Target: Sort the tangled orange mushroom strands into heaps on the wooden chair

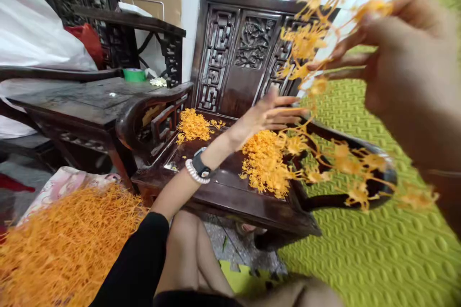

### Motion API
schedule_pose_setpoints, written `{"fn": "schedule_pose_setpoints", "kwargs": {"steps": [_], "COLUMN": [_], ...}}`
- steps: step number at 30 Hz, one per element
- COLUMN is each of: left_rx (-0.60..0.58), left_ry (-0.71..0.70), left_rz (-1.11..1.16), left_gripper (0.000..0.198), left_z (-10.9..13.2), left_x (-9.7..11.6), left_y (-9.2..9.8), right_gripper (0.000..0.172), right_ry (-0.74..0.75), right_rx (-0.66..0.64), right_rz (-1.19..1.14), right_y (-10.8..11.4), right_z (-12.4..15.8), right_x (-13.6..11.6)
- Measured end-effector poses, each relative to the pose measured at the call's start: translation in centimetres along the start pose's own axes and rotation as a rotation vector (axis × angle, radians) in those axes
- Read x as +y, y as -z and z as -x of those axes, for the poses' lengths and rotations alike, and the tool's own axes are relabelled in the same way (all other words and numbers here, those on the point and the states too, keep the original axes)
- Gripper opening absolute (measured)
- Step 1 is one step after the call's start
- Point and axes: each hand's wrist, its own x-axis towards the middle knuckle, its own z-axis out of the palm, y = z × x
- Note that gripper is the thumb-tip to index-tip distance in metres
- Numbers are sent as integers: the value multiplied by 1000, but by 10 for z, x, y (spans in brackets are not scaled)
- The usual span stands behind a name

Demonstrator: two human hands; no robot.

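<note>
My right hand (403,53), raised at the upper right, pinches a tangled orange plastic strand (306,43) that hangs down in flower-like clusters. My left hand (270,112), wearing a watch and a beaded band at the wrist, reaches over the dark wooden chair with its fingers spread beside the hanging pieces. Below it, on the chair seat (226,180), lies a pile of orange pieces (266,160). A smaller orange pile (194,125) sits at the back left of the seat.
A large heap of thin orange strands (79,244) lies on a pink cloth (59,184) at the lower left. The dark side table (75,98) bears green tape (134,75). Yellow-green textured matting (360,249) is at the right, past the chair's curved armrest.
</note>
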Motion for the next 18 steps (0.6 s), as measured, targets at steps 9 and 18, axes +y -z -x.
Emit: {"fn": "schedule_pose_setpoints", "kwargs": {"steps": [9, 18], "left_rx": [-173, 61], "left_ry": [172, 318], "left_rz": [269, 66], "left_gripper": [31, 41], "left_z": [79, 161], "left_x": [-38, -94], "left_y": [-104, -132], "right_gripper": [23, 31], "right_ry": [-37, -231], "right_rx": [258, 744], "right_rz": [-184, -210], "right_y": [25, 56], "right_z": [142, 210], "right_x": [-6, 50]}}
